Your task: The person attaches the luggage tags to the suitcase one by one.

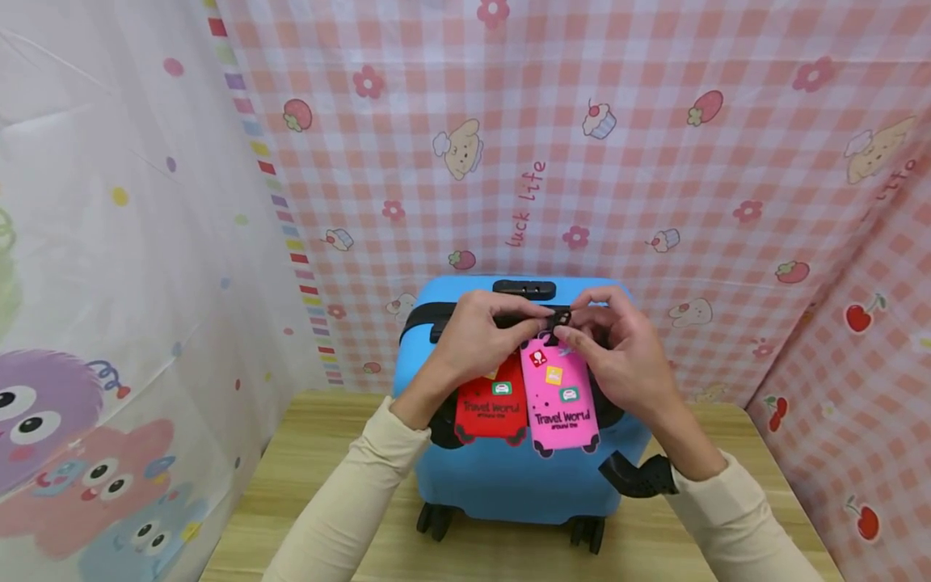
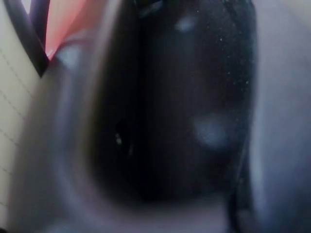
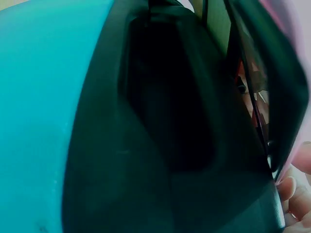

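A light blue suitcase point(image 1: 516, 485) stands upright, with a pink luggage tag point(image 1: 560, 396) and a red luggage tag point(image 1: 490, 412) hanging before its upper part. Both tags read "Travel World". My left hand point(image 1: 483, 335) pinches the black strap point(image 1: 560, 318) above the pink tag between thumb and index finger. From the other side, my right hand point(image 1: 625, 352) pinches the same strap near its small buckle, thumb close over the tag's top corner. In the right wrist view, fingertips point(image 3: 289, 188) show at the lower right edge. The left wrist view is filled by a blurred dark recess.
The suitcase has a black lock panel point(image 1: 524, 288) on top, a black band round it and black wheels point(image 1: 587, 533). It stands on a wood-grain table point(image 1: 320, 477). Behind hangs a pink checked cloth point(image 1: 407, 162); a white printed cloth point(image 1: 182, 267) hangs at left.
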Demonstrator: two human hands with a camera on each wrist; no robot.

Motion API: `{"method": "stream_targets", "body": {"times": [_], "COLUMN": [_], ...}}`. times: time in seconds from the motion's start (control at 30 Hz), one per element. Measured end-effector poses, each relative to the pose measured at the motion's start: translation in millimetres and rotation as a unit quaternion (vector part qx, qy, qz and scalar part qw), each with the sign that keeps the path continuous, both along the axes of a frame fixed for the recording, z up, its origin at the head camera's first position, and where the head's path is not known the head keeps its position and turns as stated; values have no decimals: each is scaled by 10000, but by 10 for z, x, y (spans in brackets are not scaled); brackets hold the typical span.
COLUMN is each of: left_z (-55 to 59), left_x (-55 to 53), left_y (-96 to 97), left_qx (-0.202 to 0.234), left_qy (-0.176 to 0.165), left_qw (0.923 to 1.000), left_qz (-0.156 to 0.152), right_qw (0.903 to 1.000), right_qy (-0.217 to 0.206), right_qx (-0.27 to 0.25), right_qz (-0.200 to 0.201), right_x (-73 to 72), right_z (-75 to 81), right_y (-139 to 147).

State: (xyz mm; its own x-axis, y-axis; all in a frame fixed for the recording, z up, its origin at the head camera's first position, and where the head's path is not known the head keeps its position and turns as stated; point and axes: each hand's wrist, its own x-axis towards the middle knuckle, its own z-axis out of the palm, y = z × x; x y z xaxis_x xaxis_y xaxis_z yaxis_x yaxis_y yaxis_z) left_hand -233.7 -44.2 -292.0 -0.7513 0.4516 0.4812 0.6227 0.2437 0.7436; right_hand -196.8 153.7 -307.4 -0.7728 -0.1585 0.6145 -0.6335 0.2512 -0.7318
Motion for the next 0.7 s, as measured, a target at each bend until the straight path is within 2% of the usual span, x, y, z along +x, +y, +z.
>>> {"method": "stream_targets", "body": {"times": [0.3,0.5,0.7], "left_z": [-7,-13,-16], "left_x": [21,16,5], "left_y": [4,-1,-1], "left_qx": [-122,-191,-213], "left_qy": [48,161,168], "left_qw": [9999,9996,9996], "left_qz": [62,154,127], "right_qw": [9999,9995,9993], "right_qy": [52,255,277], "right_qx": [58,44,61], "right_qz": [-107,-158,-243], "right_x": [26,11,14], "right_z": [-28,-49,-44], "right_y": [11,3,4]}}
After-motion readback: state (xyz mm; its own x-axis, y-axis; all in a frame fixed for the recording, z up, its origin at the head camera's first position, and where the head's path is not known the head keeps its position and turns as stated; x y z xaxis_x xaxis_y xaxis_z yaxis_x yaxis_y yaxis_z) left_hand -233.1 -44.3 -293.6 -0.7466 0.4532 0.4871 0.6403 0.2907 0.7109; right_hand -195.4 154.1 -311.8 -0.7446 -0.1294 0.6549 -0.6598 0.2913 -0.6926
